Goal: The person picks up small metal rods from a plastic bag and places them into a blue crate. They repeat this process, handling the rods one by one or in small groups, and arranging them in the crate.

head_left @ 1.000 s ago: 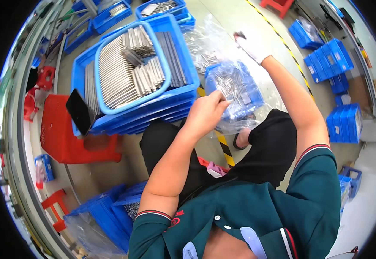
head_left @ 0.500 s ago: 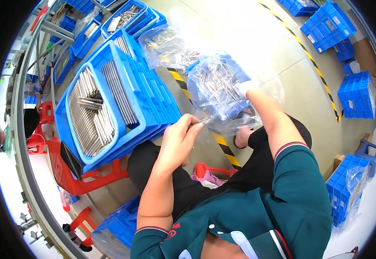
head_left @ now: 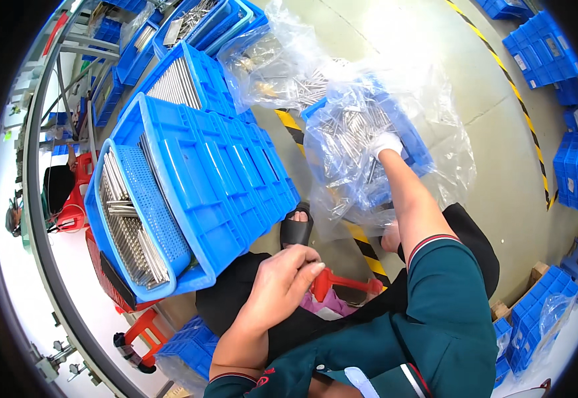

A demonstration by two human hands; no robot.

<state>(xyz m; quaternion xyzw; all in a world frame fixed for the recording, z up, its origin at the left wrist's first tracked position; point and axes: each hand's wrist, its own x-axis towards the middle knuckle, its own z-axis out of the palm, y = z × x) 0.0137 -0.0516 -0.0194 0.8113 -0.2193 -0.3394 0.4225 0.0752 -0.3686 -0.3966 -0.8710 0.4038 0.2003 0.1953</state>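
Observation:
My right hand [head_left: 386, 143], in a white glove, reaches into a blue crate [head_left: 419, 147] lined with a clear plastic bag [head_left: 458, 156]. Loose thin metal rods [head_left: 350, 131] lie jumbled in the bag, and the glove's fingertips are lost among them. Over my lap, my left hand [head_left: 284, 282] is bare, its fingers curled with thumb against forefinger. Whatever it may pinch is hidden. To its left, a light blue basket [head_left: 159, 205] holds metal rods [head_left: 130, 229] in rows, with a few lying across them. The basket sits in a large blue crate [head_left: 203, 172].
More blue crates [head_left: 186, 73] with rods stand behind the large one. A second clear bag of rods [head_left: 309, 86] lies on the floor beyond. A red stool [head_left: 339, 284] shows between my legs. Blue crates [head_left: 577, 169] line the right side, past yellow-black floor tape [head_left: 524, 99].
My left hand has drawn back from the bag's edge toward my lap. My right hand remains in the bag, deeper over the rods. The view has shifted.

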